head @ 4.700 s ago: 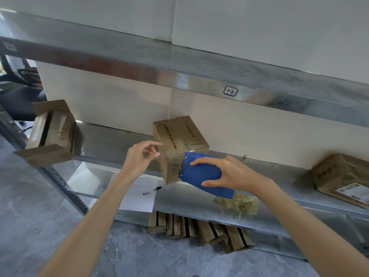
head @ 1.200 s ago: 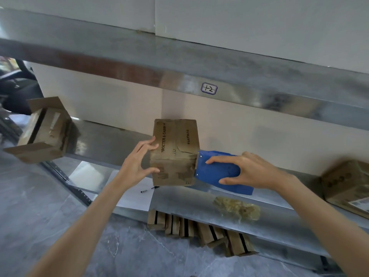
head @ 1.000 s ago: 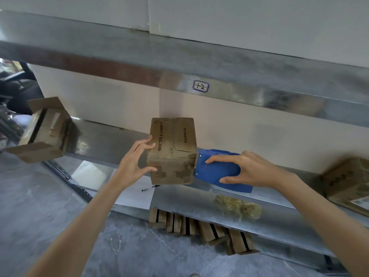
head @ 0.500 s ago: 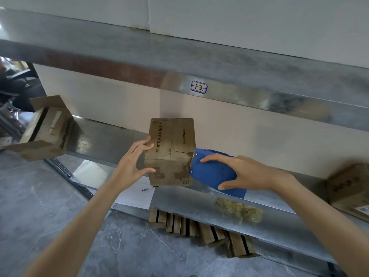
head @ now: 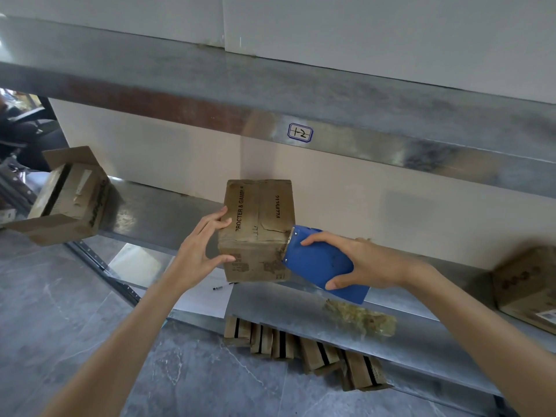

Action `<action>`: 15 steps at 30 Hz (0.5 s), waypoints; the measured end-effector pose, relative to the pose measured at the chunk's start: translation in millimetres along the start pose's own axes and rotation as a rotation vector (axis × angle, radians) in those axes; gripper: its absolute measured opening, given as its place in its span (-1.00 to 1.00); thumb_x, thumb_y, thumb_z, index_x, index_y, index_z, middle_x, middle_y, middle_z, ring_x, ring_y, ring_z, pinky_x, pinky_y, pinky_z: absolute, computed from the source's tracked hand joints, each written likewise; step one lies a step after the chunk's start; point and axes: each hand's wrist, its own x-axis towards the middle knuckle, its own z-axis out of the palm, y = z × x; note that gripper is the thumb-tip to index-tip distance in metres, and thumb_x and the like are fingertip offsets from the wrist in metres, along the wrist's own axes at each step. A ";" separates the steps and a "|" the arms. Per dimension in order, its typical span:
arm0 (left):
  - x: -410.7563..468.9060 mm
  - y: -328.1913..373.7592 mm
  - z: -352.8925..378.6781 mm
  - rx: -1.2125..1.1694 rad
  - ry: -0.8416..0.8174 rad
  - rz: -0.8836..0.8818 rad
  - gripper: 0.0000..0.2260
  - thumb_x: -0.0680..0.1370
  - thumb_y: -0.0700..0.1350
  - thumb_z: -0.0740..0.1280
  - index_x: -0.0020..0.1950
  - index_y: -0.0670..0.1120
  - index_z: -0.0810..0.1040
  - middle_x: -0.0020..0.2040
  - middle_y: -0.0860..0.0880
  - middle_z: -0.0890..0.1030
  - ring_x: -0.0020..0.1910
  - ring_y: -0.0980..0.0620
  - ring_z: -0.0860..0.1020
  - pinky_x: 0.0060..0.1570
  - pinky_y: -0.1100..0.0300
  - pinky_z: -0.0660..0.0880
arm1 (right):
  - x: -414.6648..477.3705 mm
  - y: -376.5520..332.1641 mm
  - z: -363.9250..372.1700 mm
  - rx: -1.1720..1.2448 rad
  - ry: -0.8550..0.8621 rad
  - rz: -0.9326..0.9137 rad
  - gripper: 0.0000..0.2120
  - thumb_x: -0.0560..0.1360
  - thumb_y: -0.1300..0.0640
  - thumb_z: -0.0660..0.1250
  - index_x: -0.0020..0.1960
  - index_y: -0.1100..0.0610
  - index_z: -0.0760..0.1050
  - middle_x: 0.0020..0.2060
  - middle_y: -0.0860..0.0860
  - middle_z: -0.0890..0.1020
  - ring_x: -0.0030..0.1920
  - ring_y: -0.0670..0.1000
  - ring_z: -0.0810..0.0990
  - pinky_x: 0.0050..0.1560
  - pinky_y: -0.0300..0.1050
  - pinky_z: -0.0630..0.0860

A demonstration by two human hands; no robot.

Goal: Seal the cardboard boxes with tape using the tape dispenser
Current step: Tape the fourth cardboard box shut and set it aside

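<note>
**Entry: box under tape, dispenser at its right edge**

**Item 1, box** (head: 258, 230). Brown cardboard, flaps closed, standing on the metal shelf (head: 156, 212) at frame centre.
- Top face printing runs up the frame and reads "ROCTER & GAMBL", with the first and last letters cut off or worn.
- A second line of digits beside it is upside down and not surely legible.
- Stamped marks on the near face are too scuffed to read.

**Item 2, dispenser** (head: 316, 263). Blue, lying just right of the box.
- Its long axis runs from lower right up-left toward the box.
- Its toothed end touches the box's right edge, at the corner where the top and near face meet.
- No tape strip can be made out for certain.

**Item 3, right hand** (head: 367, 260). Wrapped over the dispenser body, forefinger along the top and thumb beneath.

**Item 4, left hand** (head: 201, 251). On the opposite, left side of the box.
- Fingers are almost straight on the upper left edge, with the thumb on the near face.
- It braces the box and does not clasp it.

**Governing relation.** The box sits between the hands, and the dispenser bears on it from the right against the left hand's counter-pressure. Any pull or tear probably depends on that brace holding.

**Other stock**
- Open box (head: 69, 197) at left.
- Another box (head: 526, 284) at the right edge.
- Paper (head: 207, 302) with a pen (head: 221, 287) on it.
- Crumpled wad (head: 359, 319), possibly used tape.
- Flat cartons (head: 301, 350) below the shelf.
- Handwritten tag (head: 300, 133) on the upper rail, reading "+2" or "12".
</note>
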 end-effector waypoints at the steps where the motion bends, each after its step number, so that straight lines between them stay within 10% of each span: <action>1: -0.4 -0.1 0.1 0.000 0.000 0.001 -0.38 0.40 0.03 0.50 0.42 -0.01 0.39 0.53 0.18 0.26 0.45 0.27 0.30 0.36 -0.14 0.44 | 0.1 -1.0 0.1 -0.015 -0.001 0.007 -0.35 0.49 -0.03 0.47 0.37 -0.41 0.17 0.17 -0.15 0.47 -0.01 -0.03 0.55 -0.03 -0.11 0.52; 15: 0.0 4.3 7.2 -0.023 0.048 -0.029 -0.34 0.35 0.13 0.50 0.37 -0.07 0.42 0.51 0.14 0.29 0.44 0.12 0.37 0.31 -0.13 0.49 | -11.9 -15.1 8.5 -0.457 0.213 -0.021 -0.53 0.58 -0.19 0.26 0.42 -0.36 0.17 -0.33 -0.14 0.41 -0.35 -0.12 0.36 -0.34 -0.29 0.27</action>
